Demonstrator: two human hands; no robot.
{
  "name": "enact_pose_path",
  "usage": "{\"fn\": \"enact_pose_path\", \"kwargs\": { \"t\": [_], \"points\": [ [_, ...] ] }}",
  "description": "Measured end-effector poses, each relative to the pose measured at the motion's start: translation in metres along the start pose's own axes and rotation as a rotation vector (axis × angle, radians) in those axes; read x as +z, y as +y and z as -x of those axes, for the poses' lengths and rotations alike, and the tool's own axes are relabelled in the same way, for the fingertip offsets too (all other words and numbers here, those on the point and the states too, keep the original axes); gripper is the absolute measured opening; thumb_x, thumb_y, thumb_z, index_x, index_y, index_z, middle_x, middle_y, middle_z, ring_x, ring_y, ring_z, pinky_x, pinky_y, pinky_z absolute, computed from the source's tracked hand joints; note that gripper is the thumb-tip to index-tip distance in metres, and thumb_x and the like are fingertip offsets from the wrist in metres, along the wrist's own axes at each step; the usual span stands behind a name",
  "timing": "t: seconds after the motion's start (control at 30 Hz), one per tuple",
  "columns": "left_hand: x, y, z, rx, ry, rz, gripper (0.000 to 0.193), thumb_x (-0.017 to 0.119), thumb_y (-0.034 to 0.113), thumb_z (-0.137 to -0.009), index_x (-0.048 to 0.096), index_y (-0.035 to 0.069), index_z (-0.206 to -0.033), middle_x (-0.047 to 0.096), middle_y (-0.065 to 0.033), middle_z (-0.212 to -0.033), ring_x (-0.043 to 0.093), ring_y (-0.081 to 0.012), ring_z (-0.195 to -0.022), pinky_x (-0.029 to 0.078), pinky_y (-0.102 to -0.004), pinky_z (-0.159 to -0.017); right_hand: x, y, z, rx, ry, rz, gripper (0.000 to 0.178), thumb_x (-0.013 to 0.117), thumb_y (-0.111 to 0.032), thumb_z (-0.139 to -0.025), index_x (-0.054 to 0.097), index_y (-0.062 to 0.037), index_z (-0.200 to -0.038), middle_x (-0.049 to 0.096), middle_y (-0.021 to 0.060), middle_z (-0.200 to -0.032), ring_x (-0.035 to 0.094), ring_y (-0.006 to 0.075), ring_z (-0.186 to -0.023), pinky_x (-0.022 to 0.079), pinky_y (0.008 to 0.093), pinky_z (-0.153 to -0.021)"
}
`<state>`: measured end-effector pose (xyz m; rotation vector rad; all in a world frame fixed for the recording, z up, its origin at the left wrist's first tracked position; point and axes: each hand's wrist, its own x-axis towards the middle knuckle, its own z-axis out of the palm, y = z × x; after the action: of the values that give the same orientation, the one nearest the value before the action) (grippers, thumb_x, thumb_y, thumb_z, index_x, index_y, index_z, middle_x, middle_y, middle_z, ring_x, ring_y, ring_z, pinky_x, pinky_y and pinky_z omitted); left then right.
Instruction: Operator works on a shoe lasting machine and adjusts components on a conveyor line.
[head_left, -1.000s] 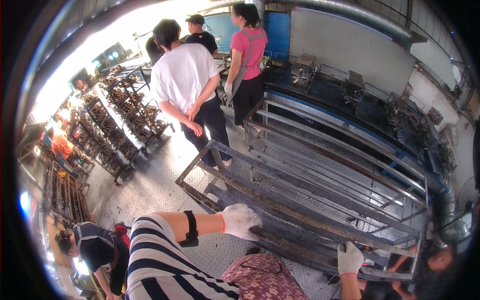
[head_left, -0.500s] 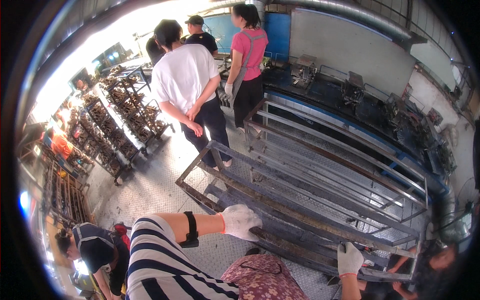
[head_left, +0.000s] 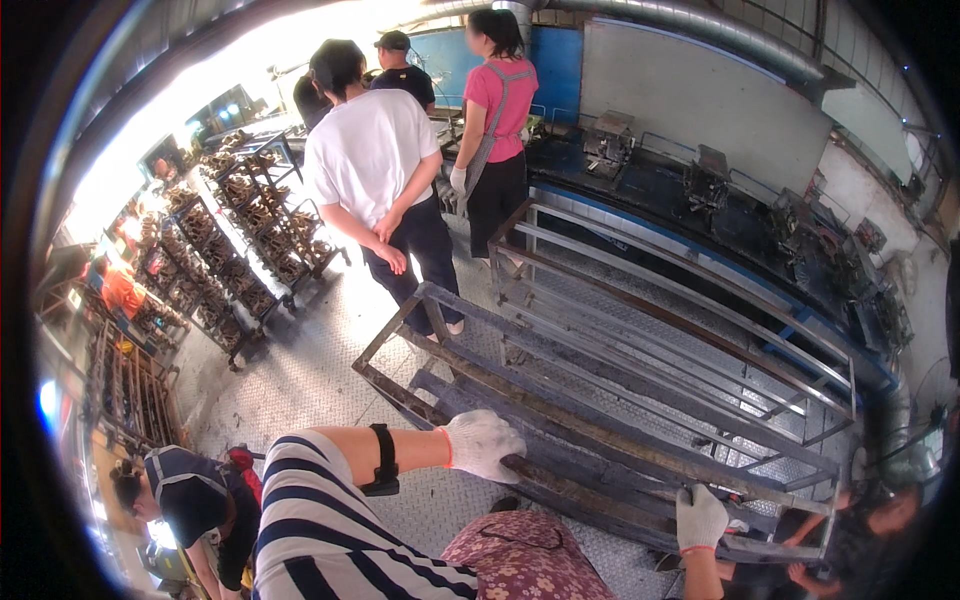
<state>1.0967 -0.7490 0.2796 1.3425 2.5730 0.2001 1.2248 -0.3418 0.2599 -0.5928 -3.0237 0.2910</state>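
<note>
My left hand (head_left: 484, 445), in a white knit glove, is closed round the near rail of a long grey metal rack (head_left: 600, 503). Farther right along the same rack, my right hand (head_left: 701, 517), gloved alike, has its fingers curled over a rail. The rack is an open frame of worn bars that slants from the middle down to the right. Part of the rail under each glove is hidden.
A second metal rack (head_left: 690, 308) stands just beyond. Behind it runs a dark workbench (head_left: 650, 178) with several machines. A person in a white shirt (head_left: 368, 150) and one in pink (head_left: 500, 100) stand ahead. Loaded wheeled racks (head_left: 262, 215) are at left; people crouch or bend at both sides.
My hands and the rack keep practically the same place. The person in pink has shifted very slightly.
</note>
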Motion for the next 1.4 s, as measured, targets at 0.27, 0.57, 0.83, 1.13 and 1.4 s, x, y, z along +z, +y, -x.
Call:
{"fn": "enact_pose_path", "kwargs": {
  "t": [0.27, 0.57, 0.83, 1.13, 1.4],
  "points": [
    [-0.005, 0.001, -0.001, -0.005, -0.035, 0.025, 0.054, 0.067, 0.057, -0.082, 0.072, 0.01, -0.109, 0.073, -0.0132, -0.098, 0.069, -0.031, -0.098, 0.053, -0.0436, -0.088, -0.003, 0.0, 0.002, 0.033, -0.031, -0.001, 0.032, 0.064, -0.04, -0.09, 0.068, -0.0075, -0.09, 0.071, 0.0213, -0.085, 0.069, 0.0411, -0.083, 0.053, 0.0515, -0.075],
    [0.011, -0.021, -0.008, -0.19, -0.244, -0.009, 0.077, 0.075, 0.064, -0.072, 0.067, 0.01, -0.127, 0.064, -0.0189, -0.128, 0.055, -0.0368, -0.127, 0.038, -0.0491, -0.111, -0.026, -0.013, -0.015, 0.118, -0.271, -0.157, 0.04, 0.051, -0.044, -0.097, 0.07, -0.0085, -0.1, 0.074, 0.016, -0.096, 0.071, 0.0371, -0.094, 0.056, 0.0504, -0.081],
    [0.02, -0.022, -0.021, 0.028, -0.061, -0.063, 0.057, 0.076, 0.049, -0.081, 0.07, 0.006, -0.117, 0.072, -0.0212, -0.102, 0.068, -0.04, -0.098, 0.052, -0.0486, -0.087, -0.023, 0.002, -0.005, 0.152, -0.234, -0.209, 0.035, 0.056, -0.041, -0.095, 0.071, -0.0102, -0.103, 0.074, 0.0139, -0.094, 0.072, 0.0367, -0.092, 0.056, 0.0517, -0.078],
    [-0.007, -0.009, -0.036, 0.022, -0.355, 0.028, 0.068, 0.075, 0.052, -0.08, 0.064, 0.007, -0.13, 0.068, -0.027, -0.119, 0.064, -0.0415, -0.113, 0.05, -0.0491, -0.097, -0.023, -0.002, 0.001, 0.151, -0.237, -0.223, 0.035, 0.055, -0.04, -0.095, 0.071, -0.0104, -0.104, 0.074, 0.0137, -0.096, 0.071, 0.0363, -0.093, 0.056, 0.051, -0.078],
    [0.0, -0.01, -0.048, 0.005, -0.398, -0.032, 0.093, 0.068, 0.064, -0.081, 0.044, 0.007, -0.15, 0.039, -0.0293, -0.154, 0.031, -0.0464, -0.146, 0.016, -0.0541, -0.124, -0.025, 0.01, 0.0, 0.152, -0.194, -0.223, 0.036, 0.053, -0.04, -0.096, 0.072, -0.0099, -0.101, 0.074, 0.0149, -0.095, 0.071, 0.0363, -0.094, 0.056, 0.0504, -0.08]
  ]
}}
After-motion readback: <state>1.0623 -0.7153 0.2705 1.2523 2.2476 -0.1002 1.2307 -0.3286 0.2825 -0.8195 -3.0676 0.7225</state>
